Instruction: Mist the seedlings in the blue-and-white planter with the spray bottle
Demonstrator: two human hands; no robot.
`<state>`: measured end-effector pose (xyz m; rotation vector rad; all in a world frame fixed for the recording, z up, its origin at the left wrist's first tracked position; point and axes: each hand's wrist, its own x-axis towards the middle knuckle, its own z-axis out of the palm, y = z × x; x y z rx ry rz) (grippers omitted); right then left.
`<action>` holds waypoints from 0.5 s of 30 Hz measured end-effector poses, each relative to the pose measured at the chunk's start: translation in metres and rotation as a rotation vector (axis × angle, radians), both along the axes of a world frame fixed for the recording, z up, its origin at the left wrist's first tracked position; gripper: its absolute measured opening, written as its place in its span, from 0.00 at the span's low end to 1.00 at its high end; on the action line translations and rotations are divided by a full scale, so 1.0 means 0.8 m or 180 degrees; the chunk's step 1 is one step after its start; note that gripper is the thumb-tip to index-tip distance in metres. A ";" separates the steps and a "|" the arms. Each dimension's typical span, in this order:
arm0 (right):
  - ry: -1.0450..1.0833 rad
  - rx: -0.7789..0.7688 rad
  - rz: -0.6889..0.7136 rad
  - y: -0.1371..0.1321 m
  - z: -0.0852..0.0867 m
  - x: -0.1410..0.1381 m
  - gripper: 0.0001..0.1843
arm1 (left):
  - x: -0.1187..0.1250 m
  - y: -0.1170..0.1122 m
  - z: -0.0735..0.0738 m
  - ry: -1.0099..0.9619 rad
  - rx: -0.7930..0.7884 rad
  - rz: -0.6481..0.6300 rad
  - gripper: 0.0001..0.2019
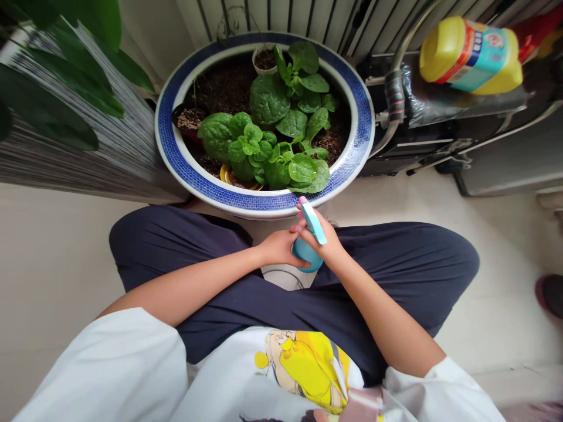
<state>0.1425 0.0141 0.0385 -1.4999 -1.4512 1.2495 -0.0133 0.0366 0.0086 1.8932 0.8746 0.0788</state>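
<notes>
Spray bottle [307, 257], 1 only, blue w/ pink tip, near centre over your lap, your 2 hands together on it, left hand [278, 247] cupping base, right hand [328, 245] clamped round neck, 1 blue-rimmed planter [264, 202] just beyond, 3 small pots [256, 65] inside, 1 yellow jug [470, 55] far right.

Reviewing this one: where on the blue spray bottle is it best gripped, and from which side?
Probably the spray bottle at the neck just under its head, from the right, as the right hand does: the tilted head's nozzle faces the planter, and the round body below is wider.
</notes>
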 end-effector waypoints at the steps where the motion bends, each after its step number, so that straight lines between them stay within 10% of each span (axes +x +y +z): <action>1: -0.0056 0.0100 -0.0021 0.000 -0.001 0.000 0.26 | 0.000 0.001 -0.001 -0.0018 0.0031 -0.0017 0.36; 15: 0.0022 0.0480 -0.0191 -0.004 -0.001 -0.004 0.28 | 0.001 0.003 0.001 -0.0022 0.0109 -0.0016 0.30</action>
